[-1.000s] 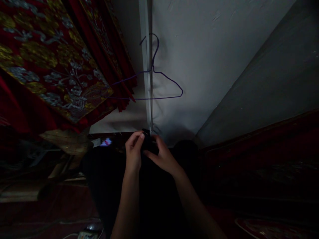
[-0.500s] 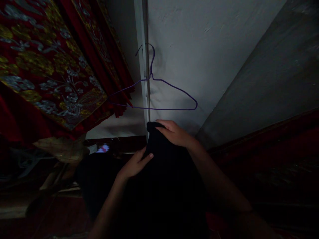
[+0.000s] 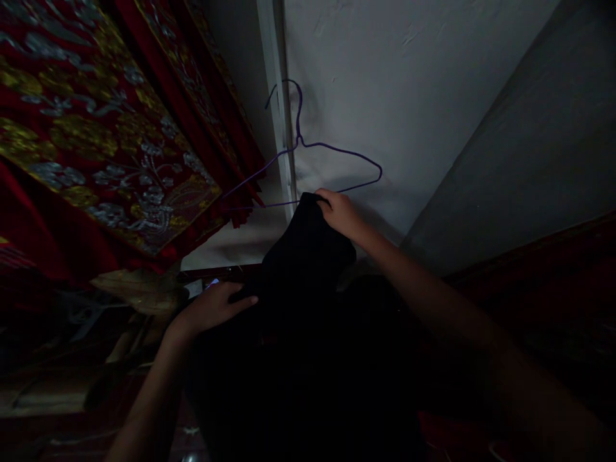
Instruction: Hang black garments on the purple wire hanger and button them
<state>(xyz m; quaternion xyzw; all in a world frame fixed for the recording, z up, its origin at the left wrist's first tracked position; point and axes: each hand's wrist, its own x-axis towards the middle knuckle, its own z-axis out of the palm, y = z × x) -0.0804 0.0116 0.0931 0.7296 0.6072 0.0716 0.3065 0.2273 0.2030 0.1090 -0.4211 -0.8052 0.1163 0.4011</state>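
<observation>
A large piece of black cloth [image 3: 308,276] hangs from both my hands, its lower part lost in the dark. My right hand [image 3: 341,215] pinches its top edge between thumb and fingers, close to the bottom bar of a purple wire hanger [image 3: 299,131]. The top of the cloth overlaps that bar in view; whether it goes over or only in front, I cannot make out. Lower and to the left, my left hand [image 3: 214,307] grips the cloth's left side, thumb on the near face. The hanger hangs by its hook at a narrow pale rail [image 3: 270,38], with nothing draped on it.
Red fabric with gold and silver embroidery [image 3: 110,128] hangs at the upper left, overlapping the hanger's left end. A pale wall [image 3: 375,77] stands behind the hanger. At the lower left is a bamboo-like frame [image 3: 52,394]. The right side is very dark.
My right hand has raised the cloth's top edge to the hanger's bottom bar. My left hand has moved left, spreading the cloth wider. The hanger has tilted, its right end higher.
</observation>
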